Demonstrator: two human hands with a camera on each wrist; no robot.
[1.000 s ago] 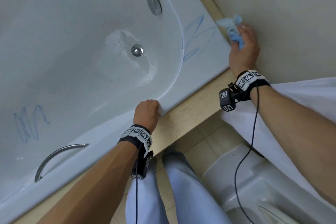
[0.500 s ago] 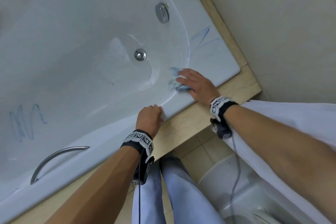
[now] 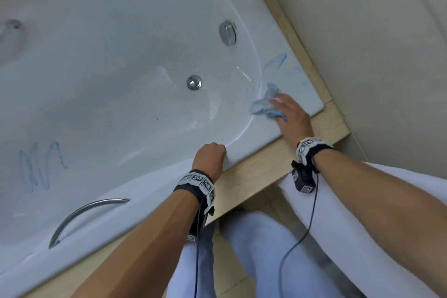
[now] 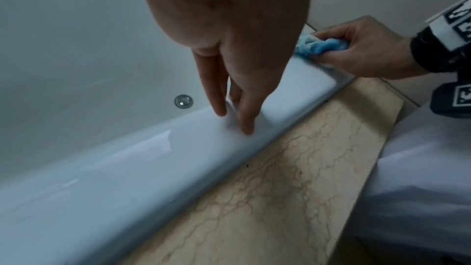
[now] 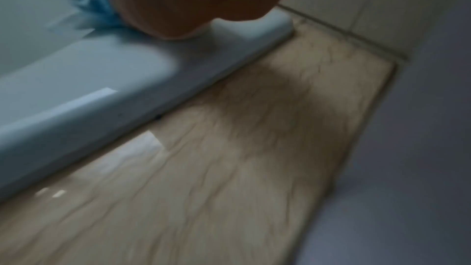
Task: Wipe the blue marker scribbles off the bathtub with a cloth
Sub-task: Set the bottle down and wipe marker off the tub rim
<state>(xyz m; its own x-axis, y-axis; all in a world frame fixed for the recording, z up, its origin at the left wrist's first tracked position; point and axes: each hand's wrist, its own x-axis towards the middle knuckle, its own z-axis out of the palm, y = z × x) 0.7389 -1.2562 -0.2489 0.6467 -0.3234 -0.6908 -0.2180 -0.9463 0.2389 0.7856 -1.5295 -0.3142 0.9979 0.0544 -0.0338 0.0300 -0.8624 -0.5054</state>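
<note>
The white bathtub (image 3: pixel 121 55) carries a faint, partly smeared blue scribble (image 3: pixel 275 61) on its right corner rim. A bolder zigzag scribble (image 3: pixel 38 167) sits on the inner wall at the left. My right hand (image 3: pixel 290 113) grips a crumpled blue cloth (image 3: pixel 264 104) and presses it on the rim just below the corner scribble. The left wrist view shows that hand (image 4: pixel 356 51) with fingers and thumb curled round the cloth (image 4: pixel 318 45). My left hand (image 3: pixel 212 155) rests on the near rim, its straight fingertips (image 4: pixel 246 126) touching it and holding nothing.
A chrome drain (image 3: pixel 194 82) and an overflow knob (image 3: pixel 227 33) lie in the tub, and a chrome grab handle (image 3: pixel 84 213) at the near left. A beige marble ledge (image 3: pixel 254 172) borders the rim. The tiled wall (image 3: pixel 362 31) stands close on the right.
My right hand brought the cloth from the far corner by the wall down across the rim, then back a little to the right. The corner scribble looks fainter. My left hand stayed put.
</note>
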